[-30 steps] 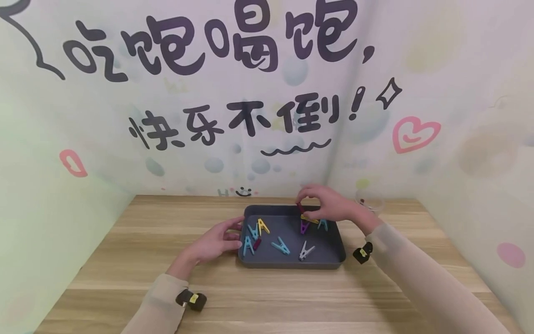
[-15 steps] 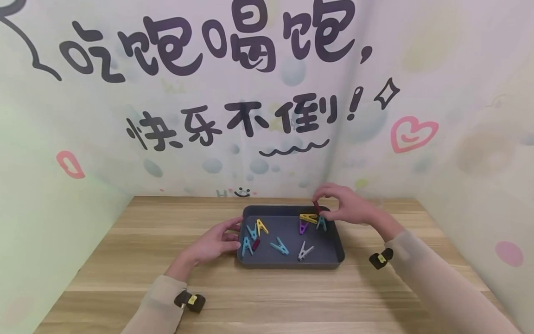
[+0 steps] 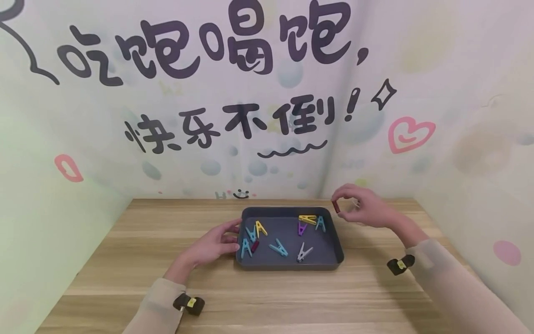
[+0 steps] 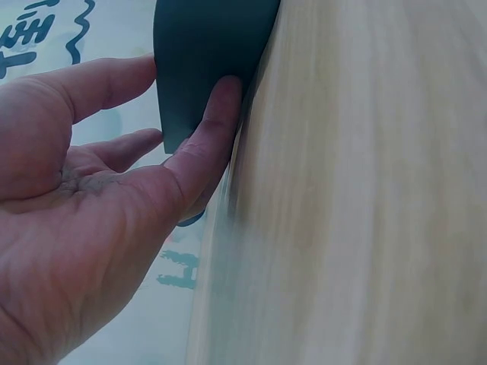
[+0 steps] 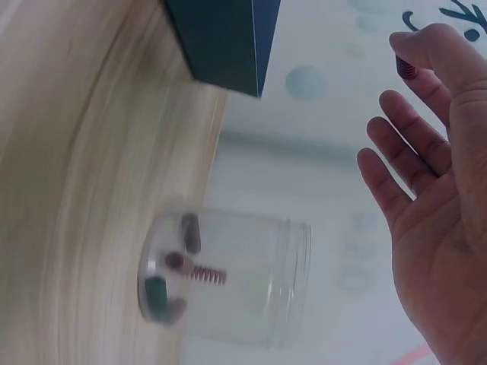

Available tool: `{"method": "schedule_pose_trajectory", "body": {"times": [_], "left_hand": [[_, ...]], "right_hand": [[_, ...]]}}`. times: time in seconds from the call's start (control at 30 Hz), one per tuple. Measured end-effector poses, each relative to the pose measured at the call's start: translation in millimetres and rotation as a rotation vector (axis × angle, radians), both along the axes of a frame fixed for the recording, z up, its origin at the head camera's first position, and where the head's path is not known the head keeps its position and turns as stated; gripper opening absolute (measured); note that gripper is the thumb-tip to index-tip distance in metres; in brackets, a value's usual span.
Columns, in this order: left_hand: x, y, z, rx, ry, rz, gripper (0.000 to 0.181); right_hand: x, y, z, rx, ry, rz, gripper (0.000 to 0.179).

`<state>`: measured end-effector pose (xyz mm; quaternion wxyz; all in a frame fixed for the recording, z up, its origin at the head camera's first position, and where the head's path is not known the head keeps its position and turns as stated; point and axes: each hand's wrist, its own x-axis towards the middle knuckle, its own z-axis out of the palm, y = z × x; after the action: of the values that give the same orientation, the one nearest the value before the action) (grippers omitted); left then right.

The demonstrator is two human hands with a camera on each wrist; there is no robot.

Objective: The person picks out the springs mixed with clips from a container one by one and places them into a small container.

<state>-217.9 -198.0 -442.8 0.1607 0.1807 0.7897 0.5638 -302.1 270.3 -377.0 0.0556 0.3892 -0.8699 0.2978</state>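
My right hand [image 3: 369,208] pinches a small dark red spring [image 3: 335,207] between thumb and forefinger, just right of the dark grey tray [image 3: 288,266]. Its ridged coils show in the right wrist view, while the other fingers are spread loosely. Relaxed fingers of my left hand [image 3: 208,243] touch the tray's left outer wall. Inside the tray lie several clothespins: blue ones such as one clothespin [image 3: 279,248], a yellow clothespin [image 3: 308,219], a purple clothespin [image 3: 301,228] and a grey clothespin [image 3: 304,253]. Another dark red piece [image 3: 255,246] lies at the left.
A clear jar [image 5: 255,274] stands on the wooden table [image 3: 267,301] below my right hand in the right wrist view. It contains a spring-like piece [image 5: 205,272] and a few dark bits. A printed wall [image 3: 246,171] rises behind the table.
My right hand has moved right with the dark red spring, from above the tray's back right part to beyond its right edge. The left hand has stayed at the tray.
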Motion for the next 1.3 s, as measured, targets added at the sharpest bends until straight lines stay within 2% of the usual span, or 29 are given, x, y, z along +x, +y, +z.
{"method": "schedule_pose_trajectory", "body": {"times": [0.43, 0.67, 1.0, 1.3], "left_hand": [[0.0, -0.7, 0.8, -0.004, -0.001, 0.008, 0.071], [0.3, -0.6, 1.1, 0.01, -0.007, 0.004, 0.071], [0.7, -0.5, 1.5, -0.007, -0.001, 0.013, 0.071], [0.0, -0.5, -0.4, 0.002, 0.004, 0.005, 0.071]], "right_hand": [[4.1, 48.3, 7.3, 0.015, 0.06, -0.127, 0.038], [-3.8, 73.5, 1.1, 0.034, 0.097, -0.167, 0.035], [-14.8, 96.4, -5.7, 0.06, 0.012, -0.272, 0.033], [-25.0, 100.5, -7.4, 0.078, 0.0, -0.273, 0.029]]}}
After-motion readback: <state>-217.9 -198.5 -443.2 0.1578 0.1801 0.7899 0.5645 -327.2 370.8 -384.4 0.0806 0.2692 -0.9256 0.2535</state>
